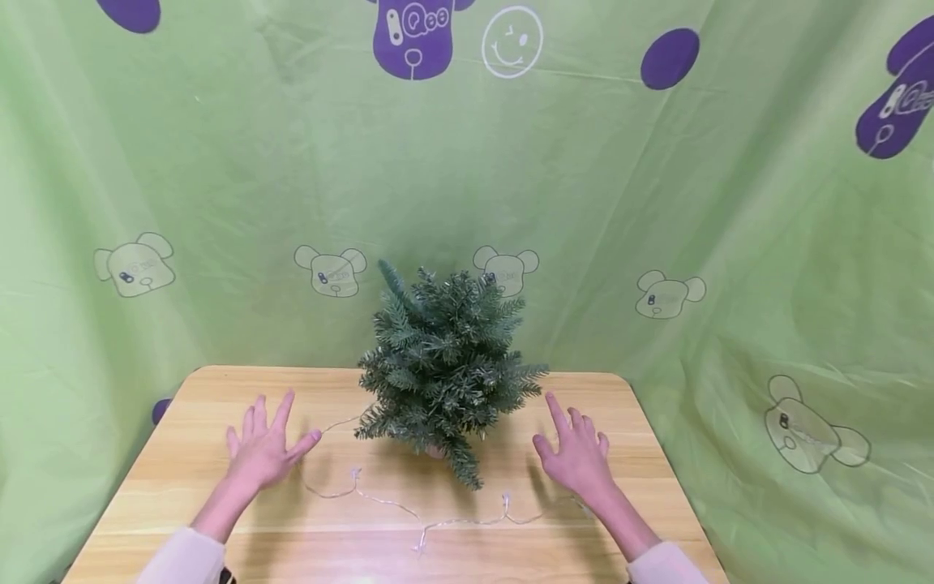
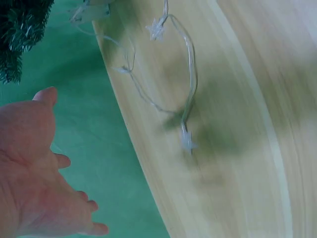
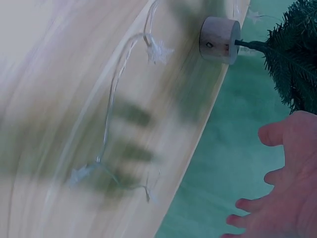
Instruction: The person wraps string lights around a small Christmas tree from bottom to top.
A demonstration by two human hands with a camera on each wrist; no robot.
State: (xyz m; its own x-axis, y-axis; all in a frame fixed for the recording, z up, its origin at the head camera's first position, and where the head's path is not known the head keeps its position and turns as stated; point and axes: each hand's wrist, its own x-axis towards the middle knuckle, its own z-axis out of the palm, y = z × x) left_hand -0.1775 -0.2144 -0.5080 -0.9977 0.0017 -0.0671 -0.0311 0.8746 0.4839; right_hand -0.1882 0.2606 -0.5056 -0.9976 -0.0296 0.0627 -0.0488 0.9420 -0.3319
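We see the left hand [image 1: 264, 452] and right hand [image 1: 576, 460], fingers [image 1: 282, 412] spread wide, holding nothing. Between them, a bushy dark-green artificial fir [image 1: 447, 365] stands on the pale wooden bench [image 1: 175, 487] near clear star-shaped string lights [image 2: 187, 141].

From far away, I see a bushy green tree [image 1: 448, 357] on the wooden desk [image 1: 182, 414]. The left hand [image 1: 263, 450] is on one side of it and the right hand [image 1: 576, 456] on the other, both with their fingers [image 1: 283, 412] spread. A thin clear string [image 1: 467, 521] wiggles across in front of the tree. Part of it runs by the left thumb, but I can't tell if they touch. Behind hangs a green cloth [image 1: 438, 162] with bear faces.
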